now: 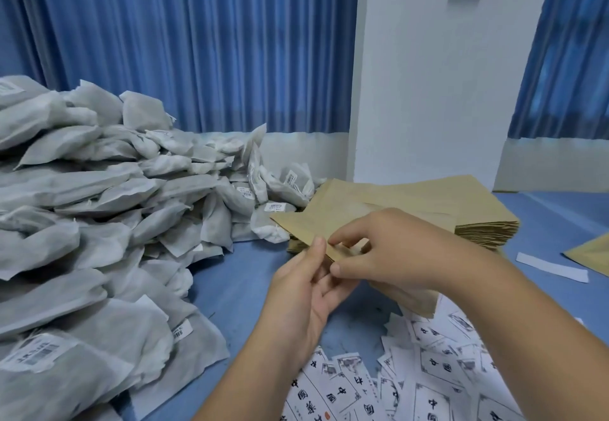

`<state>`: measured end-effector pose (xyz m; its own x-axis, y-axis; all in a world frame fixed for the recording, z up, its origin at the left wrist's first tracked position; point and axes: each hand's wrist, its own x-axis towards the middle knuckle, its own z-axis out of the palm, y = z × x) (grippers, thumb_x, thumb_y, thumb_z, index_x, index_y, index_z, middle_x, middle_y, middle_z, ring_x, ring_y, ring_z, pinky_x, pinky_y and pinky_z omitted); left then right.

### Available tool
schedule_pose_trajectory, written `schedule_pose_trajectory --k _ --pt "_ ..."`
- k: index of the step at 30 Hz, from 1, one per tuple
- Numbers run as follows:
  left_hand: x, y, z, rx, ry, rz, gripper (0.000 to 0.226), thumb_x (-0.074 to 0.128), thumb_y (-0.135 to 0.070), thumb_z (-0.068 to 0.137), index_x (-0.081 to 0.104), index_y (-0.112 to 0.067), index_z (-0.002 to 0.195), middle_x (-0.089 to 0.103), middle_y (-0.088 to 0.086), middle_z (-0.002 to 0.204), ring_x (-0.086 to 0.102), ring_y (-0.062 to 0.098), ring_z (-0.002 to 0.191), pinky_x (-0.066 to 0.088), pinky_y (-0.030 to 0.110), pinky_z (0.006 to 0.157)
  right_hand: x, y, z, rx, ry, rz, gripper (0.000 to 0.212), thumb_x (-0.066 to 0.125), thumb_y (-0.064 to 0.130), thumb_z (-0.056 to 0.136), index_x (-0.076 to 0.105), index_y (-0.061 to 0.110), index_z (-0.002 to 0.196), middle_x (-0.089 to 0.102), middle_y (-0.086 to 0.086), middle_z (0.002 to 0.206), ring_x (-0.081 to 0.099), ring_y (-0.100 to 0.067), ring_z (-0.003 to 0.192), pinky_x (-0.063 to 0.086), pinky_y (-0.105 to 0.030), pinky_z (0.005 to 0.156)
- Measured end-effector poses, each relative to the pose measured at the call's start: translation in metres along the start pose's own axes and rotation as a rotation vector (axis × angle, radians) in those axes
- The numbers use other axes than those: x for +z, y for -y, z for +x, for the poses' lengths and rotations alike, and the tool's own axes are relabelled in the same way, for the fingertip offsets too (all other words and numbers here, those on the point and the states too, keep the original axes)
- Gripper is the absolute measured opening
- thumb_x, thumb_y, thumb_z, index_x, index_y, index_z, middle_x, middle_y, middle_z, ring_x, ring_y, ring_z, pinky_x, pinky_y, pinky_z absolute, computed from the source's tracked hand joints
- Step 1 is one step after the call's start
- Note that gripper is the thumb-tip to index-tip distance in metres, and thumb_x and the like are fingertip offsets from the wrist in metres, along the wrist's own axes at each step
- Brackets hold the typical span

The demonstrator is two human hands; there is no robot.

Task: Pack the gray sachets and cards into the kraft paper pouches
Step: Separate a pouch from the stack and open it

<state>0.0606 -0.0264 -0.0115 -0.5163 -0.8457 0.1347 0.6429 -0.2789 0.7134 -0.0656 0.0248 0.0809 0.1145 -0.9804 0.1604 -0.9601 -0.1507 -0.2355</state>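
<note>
Landmark: the stack (pixel 481 227) of kraft pouches, lying flat on the blue counter (pixel 244 275) before a white pillar (pixel 428 84).

Item in hand: one pouch (pixel 306 226) is held just in front of the stack's near-left corner, tilted, its upper corner overlapping the stack. Its lower part shows below the right wrist, on the near side of the stack.

Left grip (pixel 304 292): clamped on the pouch's near edge, thumb on top, fingers curled beneath.

Right grip (pixel 398 249): clamped on the same edge, forefinger and thumb pinching the paper right beside the left thumb. The two grips touch or nearly touch at that edge. Whether the pouch's mouth is parted cannot be told.

Sachets (pixel 99 209): a large loose heap of gray sachets left of the stack, its nearest members touching the stack's left side. Several carry white barcode labels. None is in either grip.

Cards (pixel 431 384): white printed cards, scattered and overlapping on the counter on the near side of the stack, under the forearms. None is in either grip.

Other items: a white paper strip (pixel 552 267) lies right of the stack, apart from it. Beyond the strip, at the frame's right edge, is part of a second pouch (pixel 593 255), lying flat. Blue curtains (pixel 197 44) hang behind the stack and heap.
</note>
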Motion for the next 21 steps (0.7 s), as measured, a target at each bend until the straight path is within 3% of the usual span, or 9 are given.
schedule_pose_trajectory --k 5,9,13,15,21 --pt "0.000 0.002 -0.002 0.056 0.034 0.066 0.034 0.063 -0.031 0.087 0.072 -0.007 0.108 0.067 0.018 0.119 0.066 0.024 0.110 0.056 0.027 0.080 -0.008 -0.009 -0.002 0.015 0.025 0.239 0.026 0.070 0.046 0.079 0.072 0.039 0.104 0.071 0.021 0.094 0.063 0.009 0.086 0.051 -0.022 0.086" --pt "0.002 0.003 -0.004 0.079 0.033 0.107 0.032 0.066 -0.033 0.083 0.074 -0.013 0.107 0.069 0.014 0.116 0.069 0.021 0.104 0.057 0.025 0.077 -0.011 -0.014 -0.002 0.023 0.044 0.325 0.025 0.072 0.046 0.078 0.073 0.035 0.100 0.072 0.022 0.091 0.063 0.010 0.085 0.050 -0.021 0.085" --pt "0.002 0.002 -0.005 0.083 0.010 0.164 0.034 0.072 -0.038 0.073 0.076 -0.018 0.101 0.072 0.011 0.109 0.071 0.022 0.099 0.057 0.025 0.072 -0.012 -0.014 -0.001 0.004 0.024 0.364 0.014 0.071 0.043 0.078 0.076 0.032 0.085 0.072 0.013 0.079 0.065 -0.005 0.072 0.056 -0.037 0.079" --pt "0.002 0.002 -0.005 0.078 -0.004 0.171 0.037 0.075 -0.038 0.071 0.076 -0.018 0.101 0.072 0.012 0.110 0.070 0.023 0.099 0.057 0.025 0.071 -0.012 -0.014 -0.001 -0.007 0.012 0.377 0.013 0.071 0.042 0.078 0.076 0.031 0.083 0.073 0.008 0.079 0.068 -0.016 0.079 0.056 -0.043 0.079" --pt "0.001 0.000 -0.005 0.069 -0.039 0.196 0.031 0.074 -0.031 0.076 0.075 -0.009 0.097 0.072 0.017 0.107 0.071 0.026 0.098 0.058 0.027 0.072 -0.013 -0.015 -0.003 -0.002 0.003 0.386 0.015 0.064 0.036 0.083 0.077 0.027 0.084 0.073 0.004 0.078 0.069 -0.017 0.079 0.059 -0.037 0.075"
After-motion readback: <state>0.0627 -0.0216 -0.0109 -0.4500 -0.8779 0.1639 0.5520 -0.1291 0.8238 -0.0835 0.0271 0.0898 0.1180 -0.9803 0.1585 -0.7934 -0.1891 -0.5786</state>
